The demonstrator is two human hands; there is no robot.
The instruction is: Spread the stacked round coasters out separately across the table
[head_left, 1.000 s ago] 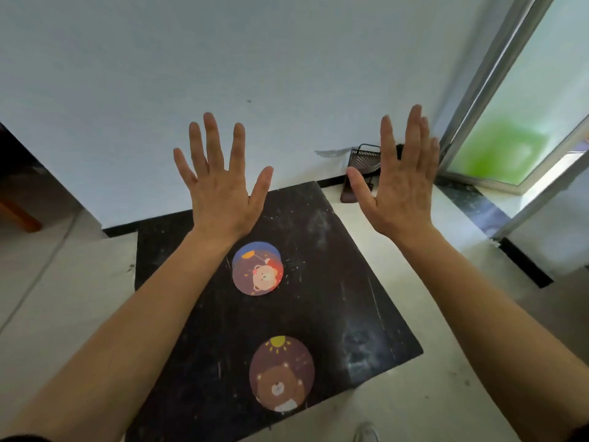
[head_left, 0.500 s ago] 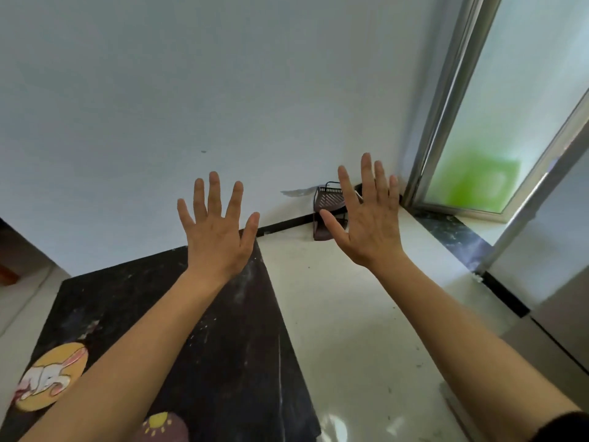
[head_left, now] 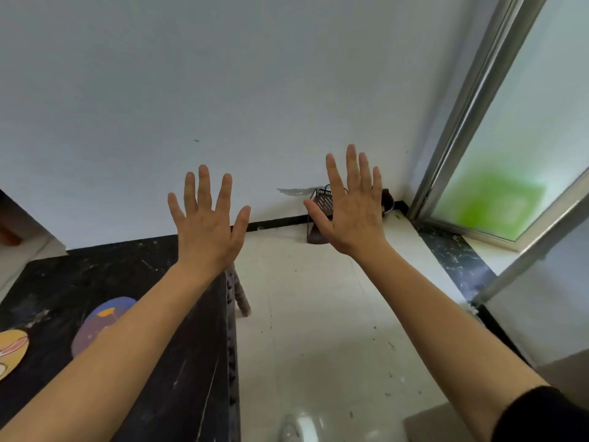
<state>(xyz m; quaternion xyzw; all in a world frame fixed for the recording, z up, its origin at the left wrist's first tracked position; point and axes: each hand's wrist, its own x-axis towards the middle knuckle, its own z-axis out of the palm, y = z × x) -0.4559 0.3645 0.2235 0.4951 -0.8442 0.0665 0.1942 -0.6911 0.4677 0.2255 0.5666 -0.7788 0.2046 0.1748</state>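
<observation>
Both hands are raised in front of me with fingers spread and nothing in them. My left hand (head_left: pixel 207 221) hovers over the far right corner of the black table (head_left: pixel 178 362). My right hand (head_left: pixel 350 208) is off the table, above the floor. A purple-blue round coaster (head_left: pixel 98 320) lies flat on the table, partly hidden under my left forearm. A yellow round coaster with a rabbit drawing (head_left: pixel 11 350) lies apart from it at the left edge of the view, cut off by the frame.
A dark dustpan (head_left: pixel 320 215) leans against the white wall behind my right hand. A table leg (head_left: pixel 239 295) stands at the table's right edge. Pale tiled floor (head_left: pixel 318 330) spreads to the right, toward a metal-framed glass door (head_left: pixel 497 173).
The view has swung right and up: the table slid to the lower left and the bear coaster left the frame. Both hands stay raised, open and empty.
</observation>
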